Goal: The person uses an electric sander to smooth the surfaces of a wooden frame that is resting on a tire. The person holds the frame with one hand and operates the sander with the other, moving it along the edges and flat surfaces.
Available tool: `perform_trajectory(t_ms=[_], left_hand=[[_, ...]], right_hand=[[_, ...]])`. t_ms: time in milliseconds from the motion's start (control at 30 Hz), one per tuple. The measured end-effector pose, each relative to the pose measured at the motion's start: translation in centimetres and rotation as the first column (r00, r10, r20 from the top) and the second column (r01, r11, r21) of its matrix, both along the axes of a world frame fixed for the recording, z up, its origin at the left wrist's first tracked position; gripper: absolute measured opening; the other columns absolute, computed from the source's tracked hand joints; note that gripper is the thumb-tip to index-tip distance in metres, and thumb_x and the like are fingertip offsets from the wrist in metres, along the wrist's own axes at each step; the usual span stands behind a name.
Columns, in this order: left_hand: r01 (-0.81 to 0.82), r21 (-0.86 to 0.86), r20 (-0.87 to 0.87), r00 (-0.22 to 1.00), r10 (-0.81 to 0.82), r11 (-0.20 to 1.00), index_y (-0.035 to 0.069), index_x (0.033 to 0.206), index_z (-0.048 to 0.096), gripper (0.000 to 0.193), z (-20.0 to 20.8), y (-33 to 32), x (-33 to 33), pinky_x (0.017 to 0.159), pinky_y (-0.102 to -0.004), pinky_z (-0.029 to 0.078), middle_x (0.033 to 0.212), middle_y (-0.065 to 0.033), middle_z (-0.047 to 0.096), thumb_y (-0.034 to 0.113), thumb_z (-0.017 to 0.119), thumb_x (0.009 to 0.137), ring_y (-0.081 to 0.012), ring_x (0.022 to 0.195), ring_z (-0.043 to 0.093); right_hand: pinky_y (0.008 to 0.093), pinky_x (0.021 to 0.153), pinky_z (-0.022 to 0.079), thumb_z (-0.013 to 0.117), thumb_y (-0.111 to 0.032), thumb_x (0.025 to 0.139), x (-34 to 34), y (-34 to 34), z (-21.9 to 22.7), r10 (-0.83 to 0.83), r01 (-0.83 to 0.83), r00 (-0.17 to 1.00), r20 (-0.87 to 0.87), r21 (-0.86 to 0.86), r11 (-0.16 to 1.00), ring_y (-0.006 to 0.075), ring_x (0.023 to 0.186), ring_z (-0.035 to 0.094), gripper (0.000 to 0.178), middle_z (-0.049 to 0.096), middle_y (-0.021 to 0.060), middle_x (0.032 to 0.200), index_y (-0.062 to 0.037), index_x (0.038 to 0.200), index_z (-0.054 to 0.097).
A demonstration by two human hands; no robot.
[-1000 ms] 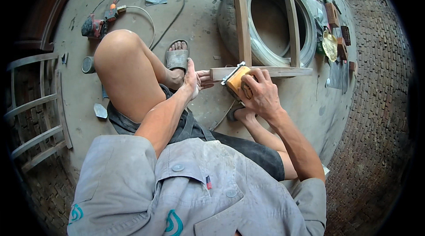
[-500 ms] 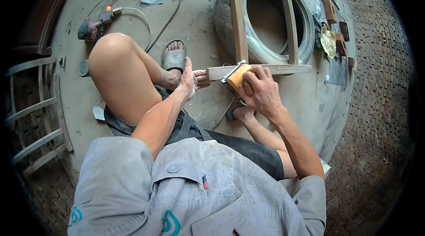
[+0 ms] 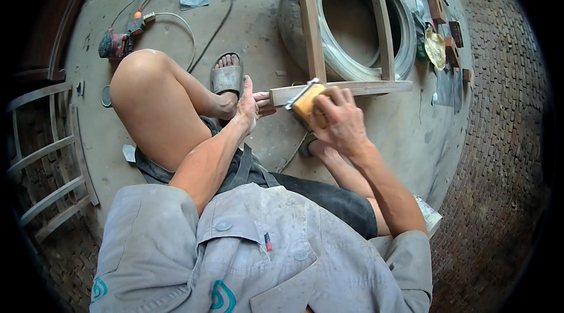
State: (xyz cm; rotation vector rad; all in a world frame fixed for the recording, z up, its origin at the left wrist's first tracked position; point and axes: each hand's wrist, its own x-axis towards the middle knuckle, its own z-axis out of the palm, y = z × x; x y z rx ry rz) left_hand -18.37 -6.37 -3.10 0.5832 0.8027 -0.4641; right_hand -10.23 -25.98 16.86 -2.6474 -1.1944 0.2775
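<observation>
My right hand (image 3: pixel 339 122) grips a yellow electric sander (image 3: pixel 306 102), whose metal clamp edge faces the far left. The sander rests against the near side of a pale wooden rail (image 3: pixel 364 88), close to its left end. This rail joins two long wooden bars (image 3: pixel 309 25) that run away from me across a tyre (image 3: pixel 288 13). Beside the rail's left end is my left hand (image 3: pixel 251 107), thumb up and fingers stretched toward the wood. Its fingertips seem to touch the rail's end; the exact contact is hard to see.
At the far left lies a red and black power tool (image 3: pixel 114 44) near an orange plug connector (image 3: pixel 137 22) and cables. A slatted wooden frame (image 3: pixel 50 151) stands at the left. Several wooden blocks (image 3: pixel 435 7) and a yellowish bag (image 3: pixel 435 48) lie right of the tyre. Brick paving (image 3: pixel 493 136) borders the concrete.
The sander and my right hand have shifted slightly left along the rail. My left hand stays at the rail's end. The whole view has moved a little.
</observation>
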Motion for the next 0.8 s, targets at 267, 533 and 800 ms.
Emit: perform_trajectory(t_ms=[267,533,800], left_hand=[[-0.046,-0.006,-0.031,0.998,0.045,0.999,-0.006,0.133,0.061,0.115,-0.2,0.0,0.0,0.103,-0.0443,0.05,0.124,-0.021,0.071,0.093,0.022,0.089,-0.031,0.113,0.068],[-0.008,0.051,-0.017,1.0,0.009,0.999,-0.005,0.136,0.057,0.104,-0.1,0.4,-0.1,0.099,-0.0426,0.052,0.125,-0.0186,0.07,0.087,0.037,0.092,-0.0292,0.113,0.069],[0.08,0.131,0.069,0.994,-0.089,0.988,-0.007,0.132,0.058,0.085,1.8,-0.3,0.6,0.097,-0.0399,0.057,0.125,-0.0211,0.069,0.07,0.056,0.096,-0.0309,0.11,0.072]], right_hand=[[0.0427,0.069,0.061,0.076,-0.018,0.078,-1.0,1.6,-0.2,-0.012,0.011,1.0,0.021,0.041,0.999,0.0346,0.101,0.059,0.028,0.059,0.0113,0.111,-0.0123,0.103,0.063],[0.0424,0.07,0.062,0.076,-0.017,0.078,-1.6,2.4,-0.6,-0.049,0.047,0.999,0.017,0.069,0.996,0.0351,0.099,0.059,0.032,0.059,0.012,0.112,-0.0122,0.107,0.064],[0.049,0.079,0.056,0.075,-0.024,0.081,4.5,-6.3,-1.2,-0.417,0.404,0.896,0.152,0.111,0.908,0.0376,0.094,0.062,0.028,0.06,0.0139,0.106,-0.0106,0.103,0.064]])
